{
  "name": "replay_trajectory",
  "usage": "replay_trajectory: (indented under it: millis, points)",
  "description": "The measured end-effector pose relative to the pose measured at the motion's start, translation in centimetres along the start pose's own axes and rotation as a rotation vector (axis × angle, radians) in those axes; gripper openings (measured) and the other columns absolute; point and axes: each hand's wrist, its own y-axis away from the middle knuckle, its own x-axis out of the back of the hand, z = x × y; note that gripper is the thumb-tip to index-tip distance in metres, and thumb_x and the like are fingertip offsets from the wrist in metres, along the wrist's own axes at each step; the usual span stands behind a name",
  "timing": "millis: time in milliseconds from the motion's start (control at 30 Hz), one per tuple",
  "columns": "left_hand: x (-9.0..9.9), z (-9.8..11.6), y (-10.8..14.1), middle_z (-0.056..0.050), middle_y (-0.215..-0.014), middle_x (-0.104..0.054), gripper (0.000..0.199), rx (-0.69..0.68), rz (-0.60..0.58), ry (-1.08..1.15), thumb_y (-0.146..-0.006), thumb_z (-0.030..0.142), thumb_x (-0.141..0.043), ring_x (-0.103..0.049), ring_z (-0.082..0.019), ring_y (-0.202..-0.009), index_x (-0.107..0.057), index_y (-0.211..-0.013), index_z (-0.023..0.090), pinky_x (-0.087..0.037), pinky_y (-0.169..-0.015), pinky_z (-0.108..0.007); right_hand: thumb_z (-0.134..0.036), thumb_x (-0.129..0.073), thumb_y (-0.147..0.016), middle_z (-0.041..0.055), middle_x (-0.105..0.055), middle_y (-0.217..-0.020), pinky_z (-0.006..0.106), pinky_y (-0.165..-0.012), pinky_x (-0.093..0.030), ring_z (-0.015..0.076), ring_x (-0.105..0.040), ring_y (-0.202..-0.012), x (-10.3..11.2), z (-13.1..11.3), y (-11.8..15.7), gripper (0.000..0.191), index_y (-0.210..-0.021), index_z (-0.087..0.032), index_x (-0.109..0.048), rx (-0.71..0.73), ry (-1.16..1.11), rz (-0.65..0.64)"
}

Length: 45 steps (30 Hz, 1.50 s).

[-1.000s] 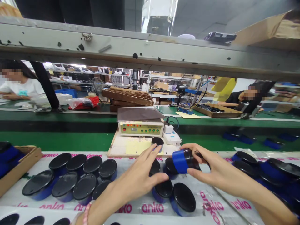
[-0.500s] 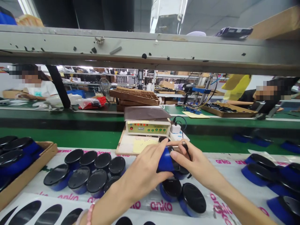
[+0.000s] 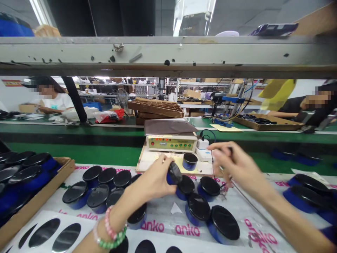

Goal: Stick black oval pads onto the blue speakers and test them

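My L hand (image 3: 150, 184) gripped a blue canister w/ black lid (image 3: 173, 174) at 12 o'clock, fingers wrapped round it. R hand (image 3: 231, 163) at 1 o'clock, fingers curled, blurred, can't tell if pinching anything. Beyond, second canister (image 3: 190, 161) sat on yellow pad (image 3: 202, 168), LED tester box (image 3: 171, 143) behind.
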Motion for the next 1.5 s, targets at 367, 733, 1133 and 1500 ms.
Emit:
replay_trajectory:
  millis: [367,733,1133,1500]
  points:
    - [-2.1,-2.7,0.0,-0.018,-0.132,-0.046,0.069,0.142,-0.206,-0.182,-0.061,0.006,-0.06,-0.039,-0.037,-0.126,-0.045,-0.128,0.014,-0.028,-0.105,-0.052,-0.035,-0.046,-0.086,0.0038,-0.057,-0.08,0.033,-0.061,-0.041,0.0203,-0.055,-0.068,3.9,6.0,2.7,0.02,-0.101,-0.022,-0.044,0.064,0.698,-0.344]
    - [-6.2,0.0,-1.9,-0.009,-0.132,-0.044,0.077,-0.12,-0.262,0.015,-0.076,0.004,-0.048,-0.056,-0.027,-0.109,-0.024,-0.143,0.032,-0.044,-0.094,-0.038,-0.025,-0.057,-0.072,0.0006,-0.052,-0.075,0.027,-0.059,-0.037,0.0174,-0.049,-0.067,0.8,8.6,0.4,0.021,-0.073,-0.023,-0.036,0.1,0.676,-0.521]
    - [-5.5,2.6,-0.6,-0.016,-0.155,0.002,0.091,-0.06,-0.501,0.178,-0.078,0.048,-0.063,-0.029,-0.039,-0.134,-0.008,-0.148,0.026,-0.035,-0.104,-0.05,-0.055,-0.064,-0.071,0.0127,-0.018,-0.152,0.042,-0.107,-0.03,0.032,-0.014,-0.14,3.4,7.2,5.2,0.043,-0.091,-0.02,-0.05,0.044,0.641,-0.544]
    - [-10.9,5.9,1.6,-0.012,-0.154,0.005,0.087,0.14,-0.319,0.217,-0.075,0.015,-0.069,-0.032,-0.037,-0.134,-0.019,-0.146,0.02,-0.036,-0.106,-0.047,-0.012,-0.047,-0.075,0.0059,-0.042,-0.142,0.053,-0.105,-0.027,0.0288,-0.021,-0.137,2.4,10.5,8.1,0.016,-0.087,-0.022,-0.052,0.262,0.844,-0.481]
